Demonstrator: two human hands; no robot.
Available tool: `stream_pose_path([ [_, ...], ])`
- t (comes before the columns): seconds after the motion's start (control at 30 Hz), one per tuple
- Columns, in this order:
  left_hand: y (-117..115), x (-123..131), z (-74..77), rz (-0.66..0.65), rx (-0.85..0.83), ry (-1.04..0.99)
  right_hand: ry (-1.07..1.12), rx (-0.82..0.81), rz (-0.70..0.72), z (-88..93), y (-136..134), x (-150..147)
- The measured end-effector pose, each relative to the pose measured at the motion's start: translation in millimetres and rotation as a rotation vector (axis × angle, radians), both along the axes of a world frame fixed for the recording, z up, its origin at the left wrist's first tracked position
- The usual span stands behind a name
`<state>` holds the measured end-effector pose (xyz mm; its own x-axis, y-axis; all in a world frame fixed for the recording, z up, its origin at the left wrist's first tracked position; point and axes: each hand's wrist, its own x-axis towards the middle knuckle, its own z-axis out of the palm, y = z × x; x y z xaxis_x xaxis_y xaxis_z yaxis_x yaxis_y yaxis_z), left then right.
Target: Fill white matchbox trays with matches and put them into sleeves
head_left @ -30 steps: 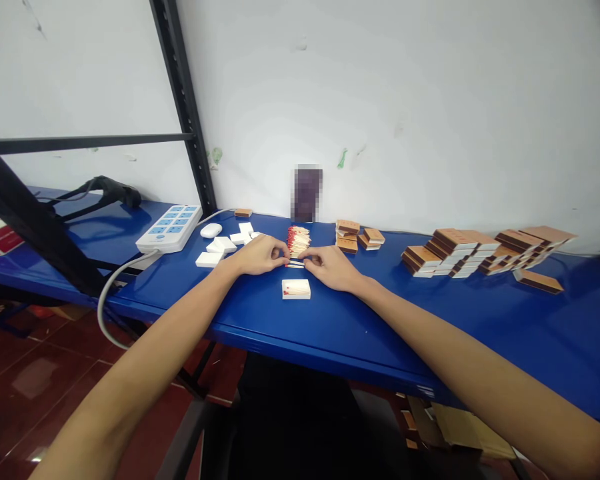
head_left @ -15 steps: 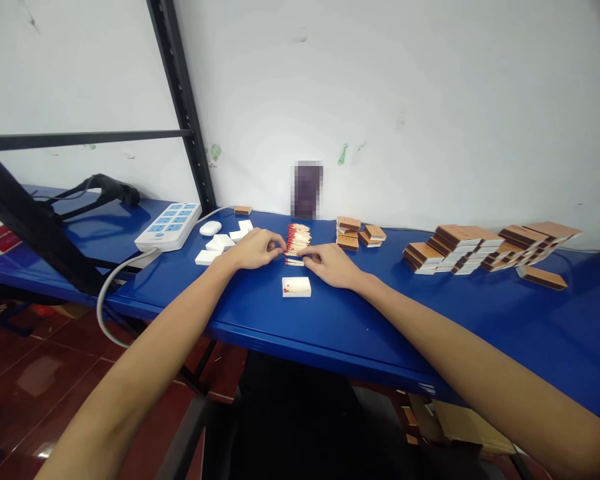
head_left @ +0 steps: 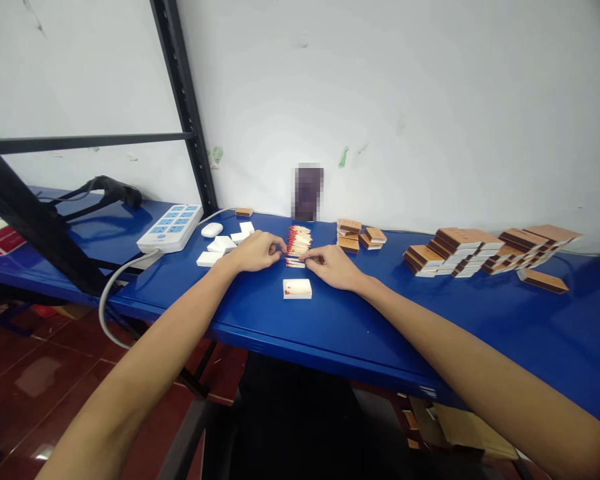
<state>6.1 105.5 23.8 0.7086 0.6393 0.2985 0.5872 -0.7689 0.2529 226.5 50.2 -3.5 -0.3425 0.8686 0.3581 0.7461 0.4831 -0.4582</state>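
Your left hand (head_left: 254, 253) and right hand (head_left: 333, 267) meet over a few matches (head_left: 295, 263) lying on the blue table (head_left: 360, 320). Both hands' fingertips pinch the small bundle, one at each end. Its long axis runs left to right between the hands. The matches are pale sticks with red heads. The match pile (head_left: 299, 240) lies just behind them, and an open tray (head_left: 297, 289) lies just in front.

I counted two hands, my left hand (head_left: 257, 252) and right hand (head_left: 333, 267), on one table (head_left: 290, 323). There was one open tray of matches (head_left: 297, 289), one loose pile of matches (head_left: 298, 241), one power strip (head_left: 171, 227), and roughly five white trays (head_left: 223, 244). The stacked matchboxes (head_left: 460, 251) were too many to count.
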Motion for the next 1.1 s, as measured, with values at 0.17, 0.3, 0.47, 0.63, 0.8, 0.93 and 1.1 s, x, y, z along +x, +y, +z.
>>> stream_pose_path([
  [0.17, -0.7, 0.6, -1.0, -0.005, 0.011, -0.051, 0.056, 0.009, -0.015, 0.9, -1.4, -0.4],
  [0.3, 0.4, 2.3, -3.9, -0.018, 0.029, -0.062, 0.091, 0.052, -0.067, -0.4, 0.2, -0.1],
  [0.47, 2.9, 6.9, -9.0, -0.007, 0.123, -0.091, 0.124, 0.113, -0.155, -2.6, 6.3, 1.3],
  [0.63, 5.3, 9.6, -11.3, -0.011, 0.222, -0.075, 0.094, 0.153, -0.167, -1.5, 10.7, 0.3],
  [0.8, 4.5, 10.8, -10.6, 0.006, 0.22, -0.035, 0.09, 0.08, -0.203, 0.9, 10.9, -1.6],
  [0.93, 4.7, 11.4, -11.0, 0.009, 0.213, -0.015, 0.09, 0.035, -0.227, 2.9, 9.7, -1.8],
  [1.1, 5.1, 12.0, -11.6, 0.001, 0.21, -0.012, 0.062, -0.001, -0.212, 5.9, 7.0, -3.3],
])
